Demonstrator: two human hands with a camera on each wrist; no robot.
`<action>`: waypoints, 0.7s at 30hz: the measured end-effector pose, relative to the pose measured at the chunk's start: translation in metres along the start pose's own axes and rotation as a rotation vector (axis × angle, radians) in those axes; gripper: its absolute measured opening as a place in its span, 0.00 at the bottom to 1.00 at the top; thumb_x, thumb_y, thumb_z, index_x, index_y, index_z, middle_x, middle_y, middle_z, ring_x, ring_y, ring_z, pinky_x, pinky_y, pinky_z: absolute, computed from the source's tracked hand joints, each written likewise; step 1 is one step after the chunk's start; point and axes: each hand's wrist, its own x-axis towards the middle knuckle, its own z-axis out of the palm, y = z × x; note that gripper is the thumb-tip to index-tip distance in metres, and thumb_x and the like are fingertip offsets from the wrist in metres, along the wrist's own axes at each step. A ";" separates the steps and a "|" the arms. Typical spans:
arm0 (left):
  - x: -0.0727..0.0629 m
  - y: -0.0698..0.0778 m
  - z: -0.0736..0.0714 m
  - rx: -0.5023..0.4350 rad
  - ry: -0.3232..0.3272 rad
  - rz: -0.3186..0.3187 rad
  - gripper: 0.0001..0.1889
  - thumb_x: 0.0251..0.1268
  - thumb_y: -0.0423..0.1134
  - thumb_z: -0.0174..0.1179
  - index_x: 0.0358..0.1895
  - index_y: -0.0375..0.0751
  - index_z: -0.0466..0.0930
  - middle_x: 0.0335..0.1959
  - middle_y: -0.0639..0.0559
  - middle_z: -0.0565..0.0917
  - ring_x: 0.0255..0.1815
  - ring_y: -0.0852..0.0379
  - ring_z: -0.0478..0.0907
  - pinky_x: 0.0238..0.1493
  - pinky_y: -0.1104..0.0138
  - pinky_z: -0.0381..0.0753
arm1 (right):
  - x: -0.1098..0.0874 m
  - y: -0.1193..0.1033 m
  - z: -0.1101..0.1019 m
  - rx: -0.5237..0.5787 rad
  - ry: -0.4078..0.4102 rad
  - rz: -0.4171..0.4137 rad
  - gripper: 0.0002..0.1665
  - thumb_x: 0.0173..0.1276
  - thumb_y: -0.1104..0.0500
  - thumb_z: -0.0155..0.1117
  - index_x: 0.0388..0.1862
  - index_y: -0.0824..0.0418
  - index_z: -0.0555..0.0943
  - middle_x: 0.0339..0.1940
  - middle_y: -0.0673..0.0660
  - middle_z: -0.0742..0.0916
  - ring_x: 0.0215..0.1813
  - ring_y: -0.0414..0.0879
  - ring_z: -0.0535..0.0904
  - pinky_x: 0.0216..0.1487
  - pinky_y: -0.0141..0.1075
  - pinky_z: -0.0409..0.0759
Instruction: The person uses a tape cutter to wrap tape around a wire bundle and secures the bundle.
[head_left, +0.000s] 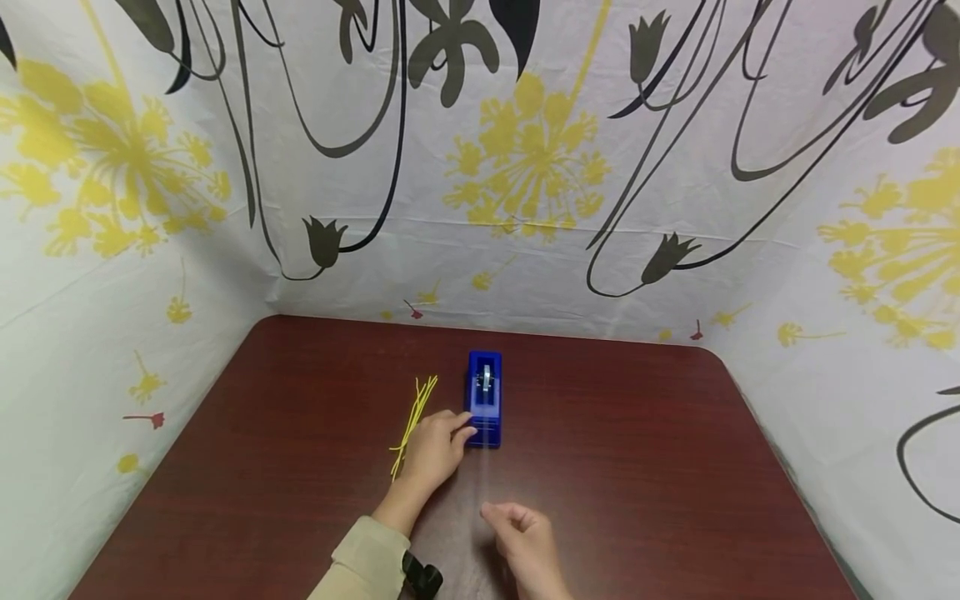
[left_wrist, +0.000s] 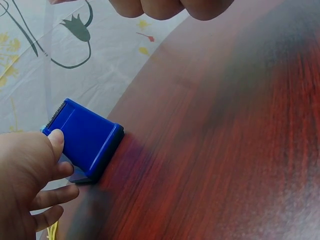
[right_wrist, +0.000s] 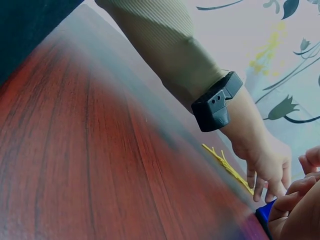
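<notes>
A blue tape dispenser stands on the table with its roll toward the far end. My left hand holds it by its near left side. In the left wrist view, the thumb lies at the front face, just below the toothed cutter. A strip of clear tape runs from the dispenser toward me. Its near end is pinched between the thumb and curled forefinger of my right hand, which is above the table.
Several thin yellow strands lie in a loose bundle left of the dispenser, partly behind the left hand. The dark red wooden table meets a flower-patterned cloth at its back and sides. A black camera is strapped to the left wrist.
</notes>
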 end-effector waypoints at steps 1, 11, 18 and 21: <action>0.000 0.000 0.000 0.000 0.003 0.002 0.15 0.67 0.44 0.68 0.53 0.45 0.89 0.35 0.52 0.87 0.31 0.56 0.83 0.34 0.62 0.81 | 0.000 0.000 0.000 0.001 -0.001 -0.003 0.11 0.68 0.63 0.69 0.29 0.71 0.84 0.12 0.45 0.67 0.15 0.35 0.58 0.19 0.27 0.58; 0.000 0.001 -0.002 -0.006 -0.001 0.004 0.15 0.67 0.44 0.68 0.54 0.45 0.89 0.36 0.52 0.87 0.33 0.55 0.84 0.34 0.61 0.82 | -0.004 0.000 -0.001 -0.012 -0.011 -0.016 0.13 0.69 0.63 0.68 0.31 0.75 0.84 0.12 0.45 0.68 0.15 0.35 0.59 0.19 0.26 0.59; 0.000 0.002 -0.004 -0.007 -0.009 -0.009 0.15 0.68 0.45 0.67 0.54 0.45 0.88 0.36 0.52 0.87 0.32 0.55 0.83 0.34 0.62 0.82 | -0.005 0.000 -0.001 -0.029 -0.008 -0.021 0.16 0.68 0.61 0.69 0.32 0.77 0.83 0.13 0.45 0.69 0.15 0.35 0.59 0.18 0.26 0.59; 0.000 0.003 -0.004 0.000 -0.016 -0.010 0.16 0.69 0.46 0.67 0.55 0.45 0.88 0.35 0.53 0.87 0.30 0.58 0.82 0.33 0.63 0.81 | -0.005 0.001 -0.001 -0.033 -0.011 -0.021 0.17 0.69 0.60 0.69 0.33 0.78 0.83 0.13 0.45 0.69 0.15 0.35 0.59 0.18 0.26 0.59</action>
